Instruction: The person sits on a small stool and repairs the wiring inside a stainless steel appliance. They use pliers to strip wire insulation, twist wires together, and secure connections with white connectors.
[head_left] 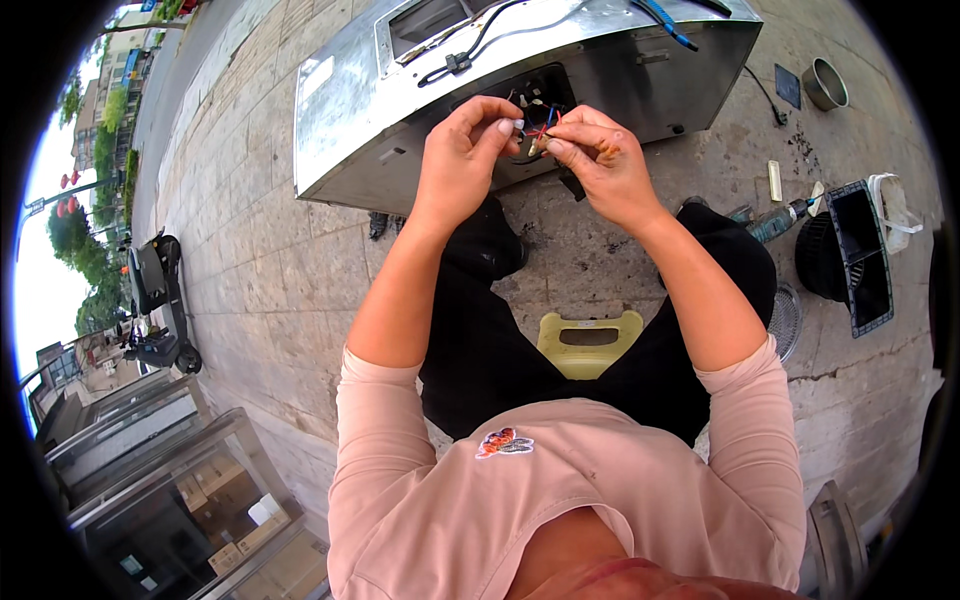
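In the head view, thin red and blue wires [541, 128] are pinched between the fingertips of the left hand [463, 160] and the right hand [600, 160], just before the dark opening [535, 105] in the stainless steel cabinet [400, 110]. A strand could be snapped by overtwisting. The opening's metal edges lie close; open paving is left below the cabinet.

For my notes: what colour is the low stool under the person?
Pale yellow stool, seen best in the head view.
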